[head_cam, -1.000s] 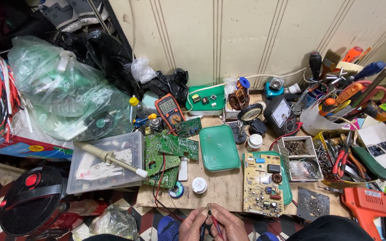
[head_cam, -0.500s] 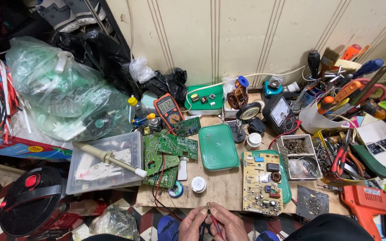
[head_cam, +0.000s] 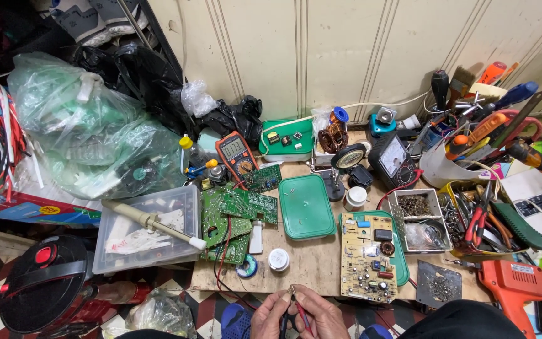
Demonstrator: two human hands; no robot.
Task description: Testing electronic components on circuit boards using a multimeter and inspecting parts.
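Pinched close together at the near table edge: left hand (head_cam: 275, 316) and right hand (head_cam: 318, 316), both closed on small pliers (head_cam: 294, 314), steadying fine work. Just ahead, solder spool (head_cam: 278, 258); ahead right, tan board (head_cam: 366, 257) within easy reach.
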